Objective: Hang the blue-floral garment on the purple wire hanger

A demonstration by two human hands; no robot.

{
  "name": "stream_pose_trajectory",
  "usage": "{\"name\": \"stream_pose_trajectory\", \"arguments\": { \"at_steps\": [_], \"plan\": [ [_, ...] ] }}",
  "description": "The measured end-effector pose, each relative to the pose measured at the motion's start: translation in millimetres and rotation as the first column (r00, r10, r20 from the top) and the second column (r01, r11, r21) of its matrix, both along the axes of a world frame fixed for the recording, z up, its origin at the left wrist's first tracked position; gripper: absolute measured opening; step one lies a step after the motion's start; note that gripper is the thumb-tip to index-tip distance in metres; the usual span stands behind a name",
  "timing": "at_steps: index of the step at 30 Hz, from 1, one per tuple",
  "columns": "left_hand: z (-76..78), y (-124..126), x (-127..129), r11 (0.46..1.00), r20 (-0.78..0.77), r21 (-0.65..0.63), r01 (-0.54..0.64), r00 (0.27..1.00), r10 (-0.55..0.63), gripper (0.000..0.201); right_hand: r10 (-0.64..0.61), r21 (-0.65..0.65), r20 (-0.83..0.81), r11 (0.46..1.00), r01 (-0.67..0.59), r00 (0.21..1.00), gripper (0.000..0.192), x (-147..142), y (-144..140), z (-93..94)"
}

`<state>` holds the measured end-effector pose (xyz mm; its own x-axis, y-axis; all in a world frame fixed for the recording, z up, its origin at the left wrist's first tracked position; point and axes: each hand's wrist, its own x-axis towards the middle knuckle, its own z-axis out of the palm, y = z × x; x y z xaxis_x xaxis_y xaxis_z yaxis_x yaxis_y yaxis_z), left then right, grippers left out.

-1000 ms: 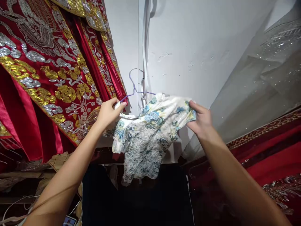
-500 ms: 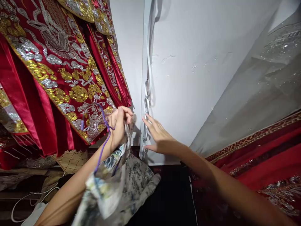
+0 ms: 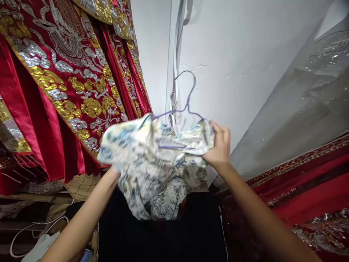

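a white wall [image 3: 240, 47] fills the upper middle of the view, with red robes [image 3: 62, 83] stitched in gold and silver hanging at the left and a clear plastic cover [image 3: 308, 105] over more red cloth at the right. in front of the wall, at chest height between the two raised arms, a floral garment [image 3: 147, 163] in white, blue and green hangs bunched on a thin purple wire hanger [image 3: 188, 105], whose hook stands upright just beside a white strap [image 3: 177, 47] running down the wall. the right hand [image 3: 219, 147] is closed around the garment's right shoulder and the hanger end inside it, fingers curled over the cloth. the left hand is hidden under the garment's left side, where the forearm [image 3: 87, 218] runs up into the fabric; how far it is open cannot be told. a woven basket [image 3: 81, 185] and white cables [image 3: 35, 227] lie low at the left.
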<state>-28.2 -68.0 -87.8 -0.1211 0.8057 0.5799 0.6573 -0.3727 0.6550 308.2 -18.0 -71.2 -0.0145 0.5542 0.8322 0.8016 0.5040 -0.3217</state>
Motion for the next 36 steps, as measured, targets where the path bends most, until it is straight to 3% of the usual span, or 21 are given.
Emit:
{"name": "stream_pose_trajectory", "arguments": {
  "at_steps": [2, 4, 6, 9, 12, 14, 16, 17, 18, 20, 21, 22, 25, 26, 28, 31, 33, 34, 36],
  "plan": [
    [-26.7, -6.9, -2.4, 0.987, 0.166, -0.104, 0.124, 0.980, -0.106, 0.074, -0.108, -0.019, -0.016, 0.994, 0.107, 0.994, 0.091, 11.5, 4.6, 12.4],
    [-50.3, -15.0, 3.9, 0.923, 0.432, -0.220, 0.316, 0.880, -0.198, 0.071, -0.143, -0.069, 0.015, 0.987, 0.144, 0.990, 0.090, 13.2, 7.0, 23.7],
    [-68.8, -23.1, 14.6, 0.855, 0.622, -0.278, 0.438, 0.761, -0.187, 0.074, -0.117, -0.119, 0.072, 0.985, 0.125, 0.991, 0.089, 8.7, 6.1, 32.3],
    [-89.6, -36.8, 28.6, 0.847, 0.676, -0.322, 0.422, 0.729, -0.106, 0.087, -0.072, -0.162, 0.132, 0.982, 0.093, 0.989, 0.089, 1.0, -2.1, 37.6],
    [-109.8, -55.0, 35.8, 0.841, 0.745, -0.346, 0.416, 0.667, -0.023, 0.084, 0.000, -0.154, 0.113, 0.988, 0.018, 0.994, 0.089, -0.4, -17.9, 29.2],
    [-122.7, -68.5, 39.7, 0.840, 0.814, -0.370, 0.398, 0.574, 0.087, 0.082, 0.128, -0.162, 0.031, 0.979, -0.121, 0.991, 0.082, -2.4, -32.7, 11.9],
    [-131.6, -80.5, 44.9, 0.836, 0.860, -0.413, 0.361, 0.457, 0.227, 0.078, 0.221, -0.155, -0.193, 0.955, -0.252, 0.956, 0.069, -10.9, -50.7, -17.0],
    [-134.1, -85.4, 48.2, 0.836, 0.874, -0.423, 0.350, 0.401, 0.274, 0.075, 0.221, -0.157, -0.363, 0.943, -0.293, 0.905, 0.061, -18.4, -60.6, -35.4],
    [-135.4, -89.3, 51.6, 0.842, 0.888, -0.414, 0.346, 0.355, 0.291, 0.072, 0.188, -0.110, -0.549, 0.950, -0.293, 0.814, 0.051, -27.8, -70.5, -55.5],
    [-136.6, -94.6, 58.0, 0.869, 0.921, -0.350, 0.350, 0.298, 0.251, 0.068, 0.066, -0.167, -0.802, 0.930, -0.329, 0.594, 0.030, -50.4, -88.3, -96.2],
    [-137.3, -96.2, 60.6, 0.876, 0.930, -0.328, 0.353, 0.283, 0.234, 0.067, -0.004, -0.243, -0.857, 0.885, -0.396, 0.516, 0.027, -62.3, -94.9, -114.0],
    [-138.6, -97.5, 62.6, 0.876, 0.933, -0.325, 0.356, 0.272, 0.235, 0.067, -0.046, -0.317, -0.879, 0.800, -0.509, 0.474, 0.034, -73.8, -99.3, -128.3],
    [-145.7, -100.9, 65.0, 0.846, 0.928, -0.361, 0.392, 0.242, 0.283, 0.069, -0.044, -0.455, -0.869, 0.463, -0.761, 0.493, 0.047, -99.3, -99.1, -145.5],
    [-148.3, -102.1, 65.0, 0.840, 0.930, -0.361, 0.404, 0.230, 0.288, 0.068, -0.011, -0.477, -0.857, 0.396, -0.785, 0.515, 0.048, -103.6, -96.1, -143.3],
    [-151.8, -104.3, 64.7, 0.840, 0.931, -0.360, 0.407, 0.209, 0.298, 0.067, 0.060, -0.496, -0.831, 0.369, -0.786, 0.553, 0.047, -106.2, -90.3, -133.0],
    [-151.5, -105.0, 63.8, 0.831, 0.911, -0.411, 0.376, 0.196, 0.362, 0.065, 0.127, -0.491, -0.804, 0.409, -0.769, 0.581, 0.044, -100.9, -90.2, -117.9],
    [-150.7, -102.8, 60.2, 0.848, 0.914, -0.400, 0.348, 0.221, 0.341, 0.063, 0.123, -0.485, -0.804, 0.429, -0.762, 0.581, 0.042, -95.3, -95.6, -114.5],
    [-151.4, -100.7, 56.6, 0.863, 0.910, -0.395, 0.315, 0.263, 0.321, 0.061, 0.105, -0.485, -0.809, 0.437, -0.758, 0.578, 0.042, -92.4, -98.7, -114.7],
    [-155.9, -95.2, 47.1, 0.901, 0.857, -0.399, 0.169, 0.420, 0.300, 0.059, 0.052, -0.491, -0.820, 0.451, -0.745, 0.571, 0.042, -87.1, -103.7, -117.6]
  ]
}}
